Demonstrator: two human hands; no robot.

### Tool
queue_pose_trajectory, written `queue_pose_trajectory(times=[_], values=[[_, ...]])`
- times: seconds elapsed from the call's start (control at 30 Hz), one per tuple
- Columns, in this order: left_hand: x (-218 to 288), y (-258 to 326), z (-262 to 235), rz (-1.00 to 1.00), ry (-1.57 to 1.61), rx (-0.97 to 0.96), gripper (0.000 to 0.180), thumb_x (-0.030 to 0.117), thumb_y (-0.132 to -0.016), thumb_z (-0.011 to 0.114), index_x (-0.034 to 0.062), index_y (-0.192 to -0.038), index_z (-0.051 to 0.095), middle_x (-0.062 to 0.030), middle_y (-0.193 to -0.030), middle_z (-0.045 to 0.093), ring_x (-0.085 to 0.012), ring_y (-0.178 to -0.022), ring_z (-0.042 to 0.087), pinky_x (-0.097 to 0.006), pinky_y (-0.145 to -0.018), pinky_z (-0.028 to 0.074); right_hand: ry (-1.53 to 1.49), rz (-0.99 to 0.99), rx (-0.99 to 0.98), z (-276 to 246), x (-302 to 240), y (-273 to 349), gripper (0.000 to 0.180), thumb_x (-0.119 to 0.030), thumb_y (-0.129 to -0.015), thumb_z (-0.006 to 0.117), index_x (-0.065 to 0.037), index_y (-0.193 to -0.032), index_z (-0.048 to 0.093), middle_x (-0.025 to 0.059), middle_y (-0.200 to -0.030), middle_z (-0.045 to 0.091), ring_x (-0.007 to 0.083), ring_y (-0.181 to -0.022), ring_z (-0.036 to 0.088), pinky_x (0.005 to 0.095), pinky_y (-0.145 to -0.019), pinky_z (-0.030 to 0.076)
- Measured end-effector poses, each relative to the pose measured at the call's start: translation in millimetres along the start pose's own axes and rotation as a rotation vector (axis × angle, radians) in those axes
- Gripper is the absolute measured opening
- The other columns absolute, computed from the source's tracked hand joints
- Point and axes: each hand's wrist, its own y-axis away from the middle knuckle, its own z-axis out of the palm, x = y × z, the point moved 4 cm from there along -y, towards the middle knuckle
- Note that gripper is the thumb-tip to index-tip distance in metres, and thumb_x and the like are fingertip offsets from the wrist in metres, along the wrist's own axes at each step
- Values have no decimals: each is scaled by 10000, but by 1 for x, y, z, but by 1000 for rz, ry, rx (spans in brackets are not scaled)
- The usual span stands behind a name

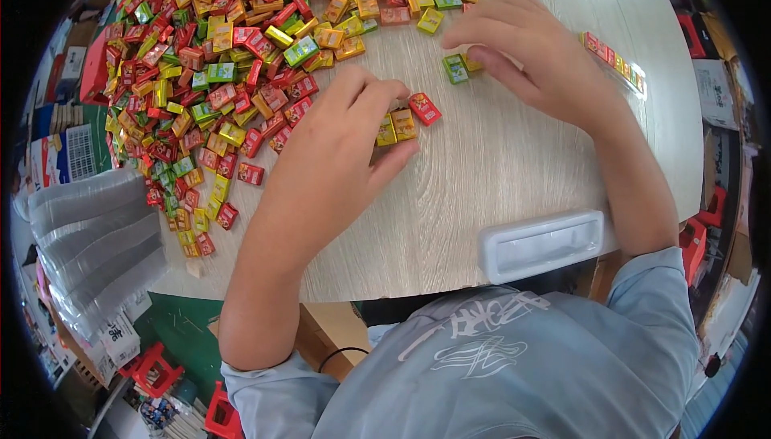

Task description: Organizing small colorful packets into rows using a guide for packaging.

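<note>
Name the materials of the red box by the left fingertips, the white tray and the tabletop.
The red box looks like printed card, its sheen suggesting a glossy coating or film wrap. The white tray seems smooth moulded plastic, given its rounded corners and soft sheen. The tabletop shows matte woodgrain, perhaps laminate, possibly real wood.

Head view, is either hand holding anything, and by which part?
Left hand: thumb and fingers bracket a yellow box and an orange box at their ends; whether gripped cannot be told. Right hand: near a green box; any hold is unclear.
</note>
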Motion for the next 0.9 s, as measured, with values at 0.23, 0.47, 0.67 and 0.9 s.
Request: queue_pose_trajectory(times=[0.23,0.47,0.67,0.9], values=[[0,-3,6,-3,-36,12,407,102,-867,827,50,-1227,646,-117,-1139,606,-307,-999,677,-387,-796,571,39,-61,-113,-1,-4,5,260,-209,-917,767,-116,-1144,680,64,-1156,694,292,-1179,630,451,-1064,446],[1,-2,7,29,-63,39,410,119,-857,829,41,-1214,642,-132,-1122,590,-349,-1015,650,-427,-834,546,-65,208,-233,-11,-7,7,194,-119,-928,731,-50,-1080,632,107,-1086,638,326,-1045,648,429,-888,505],[4,-3,11,43,-123,65,409,145,-859,828,31,-1200,634,-143,-1096,569,-364,-996,628,-451,-840,529,-167,217,-192,-4,-7,7,189,-30,-943,660,-37,-1128,623,131,-1112,625,347,-1040,640,426,-886,519],[3,-4,12,24,-111,63,397,143,-865,825,24,-1199,644,-147,-1102,575,-372,-1001,632,-451,-834,530,-194,148,-92,12,-20,-1,318,-108,-918,722,-54,-1217,627,150,-1171,615,370,-1082,632,454,-932,518]])
